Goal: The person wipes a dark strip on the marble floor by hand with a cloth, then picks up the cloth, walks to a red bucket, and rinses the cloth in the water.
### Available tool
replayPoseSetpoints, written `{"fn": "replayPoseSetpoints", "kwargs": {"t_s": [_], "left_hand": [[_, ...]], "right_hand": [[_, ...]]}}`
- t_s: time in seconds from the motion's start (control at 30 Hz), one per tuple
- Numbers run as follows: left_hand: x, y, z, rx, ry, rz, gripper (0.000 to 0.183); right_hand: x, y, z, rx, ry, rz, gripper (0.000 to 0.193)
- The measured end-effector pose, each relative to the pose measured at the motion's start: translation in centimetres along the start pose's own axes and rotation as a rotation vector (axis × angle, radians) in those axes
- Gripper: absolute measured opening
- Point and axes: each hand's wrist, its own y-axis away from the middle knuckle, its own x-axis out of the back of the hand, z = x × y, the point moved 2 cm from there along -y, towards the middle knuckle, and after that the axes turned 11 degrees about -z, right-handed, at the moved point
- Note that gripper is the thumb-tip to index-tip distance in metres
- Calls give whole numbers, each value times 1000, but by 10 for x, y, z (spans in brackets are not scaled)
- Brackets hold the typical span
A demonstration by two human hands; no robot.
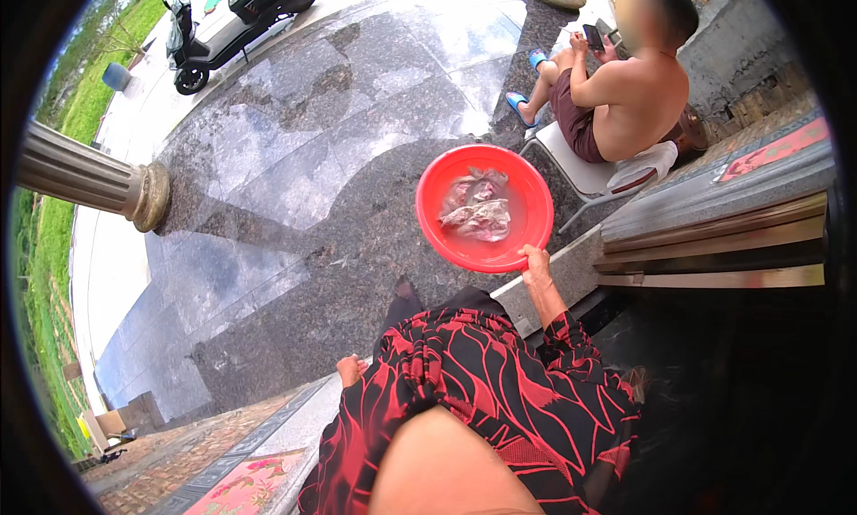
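A round red plastic basin [432,222] hangs in front of me, tilted a little. Cloudy water fills its bottom, and a crumpled wet cloth [482,219], whitish with pink patches, lies in it. My right hand [536,263] grips the basin's near right rim, fingers wrapped over the edge. Down by my left side, away from the basin, my left hand [351,369] is loosely curled; part of it is hidden and I cannot make out whether anything is in it.
A person [638,87] sits on a white chair [571,162] at the right, holding a phone [593,37]. Beside me on the right are a stone threshold and door frame [714,238]. A fluted column [85,171] stands left; a scooter [237,33] is parked beyond on the tiled floor [295,176].
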Motion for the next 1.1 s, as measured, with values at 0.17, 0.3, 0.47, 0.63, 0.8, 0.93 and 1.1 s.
{"fn": "replayPoseSetpoints", "kwargs": {"t_s": [0.17,0.3,0.47,0.63,0.8,0.93,1.1], "left_hand": [[26,-40,147,-198,-61,-39,16],[17,-72,223,-260,-108,-24,17],[-14,-70,234,-310,-29,-125,18],[-1,-53,191,-81,-235,-98,19],[-1,-34,183,35,-341,-35,19],[-28,-47,214,15,-231,-29,19],[-55,-64,257,-112,-111,-84,20]], "right_hand": [[-34,-25,17,11,-93,90,40],[-55,-55,24,49,-125,194,39],[-75,-103,23,19,-116,247,36],[-115,-138,30,-42,-164,267,39],[-114,-161,25,4,-172,329,38],[-95,-197,25,-19,-154,328,36],[-109,-207,29,-66,-163,414,35]]}}
